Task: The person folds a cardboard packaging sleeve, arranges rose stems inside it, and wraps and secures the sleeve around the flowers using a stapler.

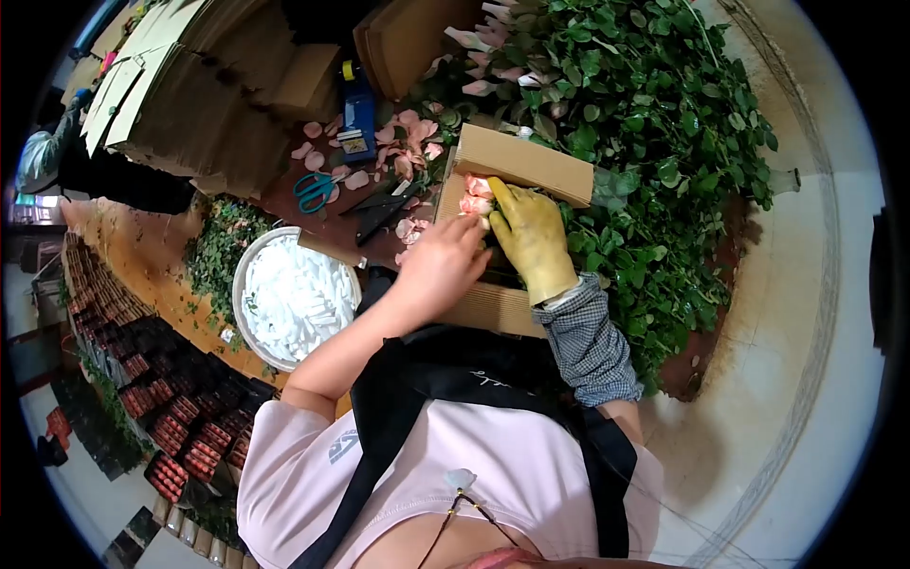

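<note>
Pink roses (477, 194) lie in a row on a sheet of corrugated cardboard (524, 165), whose upper flap stands folded up behind them. My left hand (444, 263), bare, has its bent fingers closed on the lowest rose head, which is mostly hidden beneath the fingertips. From the other side comes my right hand (533, 242) in a yellow rubber glove. Its index finger stretches along the roses and its thumb stands apart, touching the blooms without closing round them. The stems cannot be made out under the hands.
Leafy rose stems (654, 123) are heaped on the right. Teal scissors (314, 192), a blue tape dispenser (357, 119) and loose petals (409, 133) lie beyond my left hand. A tub of white sleeves (297, 299) stands left, below stacked cardboard (190, 114). A person (43, 156) is far left.
</note>
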Demonstrator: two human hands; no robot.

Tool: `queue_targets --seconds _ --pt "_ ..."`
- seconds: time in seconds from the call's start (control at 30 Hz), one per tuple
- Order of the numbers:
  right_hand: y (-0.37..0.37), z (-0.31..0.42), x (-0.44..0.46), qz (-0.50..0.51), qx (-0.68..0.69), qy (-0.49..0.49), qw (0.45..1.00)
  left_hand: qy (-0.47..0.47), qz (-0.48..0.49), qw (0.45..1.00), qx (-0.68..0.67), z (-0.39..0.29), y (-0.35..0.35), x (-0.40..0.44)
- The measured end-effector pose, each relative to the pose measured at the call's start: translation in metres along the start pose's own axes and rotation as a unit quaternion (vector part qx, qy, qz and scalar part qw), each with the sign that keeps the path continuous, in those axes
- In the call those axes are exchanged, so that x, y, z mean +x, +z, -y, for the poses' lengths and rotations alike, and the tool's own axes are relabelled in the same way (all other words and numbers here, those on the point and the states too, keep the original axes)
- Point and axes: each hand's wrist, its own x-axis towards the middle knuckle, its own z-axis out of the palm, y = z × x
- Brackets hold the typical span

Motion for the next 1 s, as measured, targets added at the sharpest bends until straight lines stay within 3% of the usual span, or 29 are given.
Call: queue_targets --seconds 0.07,0.13,0.2,0.27,0.33,0.4,0.47,0.53,0.57,0.67,0.7,0.73,0.8,0.83,0.87,0.9,1.0 --pt "-0.007 -0.003 -0.005 -0.051 0.041 -0.012 0.998 -0.004 0.012 0.994 0.112 -0.008 0.016 -0.007" --pt "-0.033 0.009 -0.009 -0.066 0.096 0.004 0.993 -0.010 0.023 0.995 0.100 -0.005 0.013 -0.006" --pt "-0.042 0.016 -0.013 -0.004 0.127 0.018 0.992 -0.009 0.069 0.997 0.033 0.009 0.004 -0.001" --pt "-0.023 0.016 -0.023 0.079 0.113 0.013 0.990 -0.008 0.039 0.995 -0.086 0.025 -0.009 0.005" --pt "-0.010 0.024 -0.026 0.069 0.029 0.004 0.997 -0.016 0.042 0.988 -0.149 0.040 -0.041 0.015" --pt "-0.006 0.026 -0.030 0.041 0.028 -0.003 0.999 -0.040 -0.020 0.998 -0.043 0.065 -0.080 0.030" --pt "-0.007 0.026 -0.030 0.020 0.041 -0.016 0.999 -0.108 -0.156 0.982 -0.013 0.100 -0.112 0.051" --pt "-0.003 0.019 -0.030 0.057 0.078 0.005 0.995 -0.085 -0.242 0.960 0.116 0.135 -0.149 0.089" --pt "-0.005 0.018 -0.028 0.057 0.100 0.010 0.993 -0.084 -0.228 0.954 0.178 0.166 -0.158 0.103" --pt "-0.001 0.004 -0.031 0.063 0.191 0.024 0.979 -0.234 -0.138 0.933 0.234 0.253 -0.136 0.133" --pt "0.006 -0.003 -0.033 0.065 0.221 0.034 0.973 -0.264 -0.056 0.950 0.160 0.257 -0.135 0.135" --pt "0.011 -0.009 -0.036 0.064 0.250 0.048 0.965 -0.219 0.007 0.962 0.161 0.300 -0.115 0.135" --pt "0.009 -0.013 -0.039 0.073 0.251 0.049 0.964 -0.285 0.032 0.928 0.237 0.342 -0.085 0.124" --pt "0.010 -0.013 -0.040 0.069 0.247 0.047 0.966 -0.310 -0.006 0.902 0.299 0.346 -0.075 0.119" --pt "0.010 -0.012 -0.039 0.074 0.246 0.039 0.966 -0.372 0.033 0.882 0.286 0.309 -0.095 0.125" --pt "0.007 -0.009 -0.038 0.097 0.276 0.056 0.955 -0.364 0.024 0.885 0.289 0.306 -0.100 0.139" --pt "0.006 -0.009 -0.032 0.086 0.186 0.014 0.979 -0.392 0.050 0.867 0.303 0.300 -0.108 0.125"
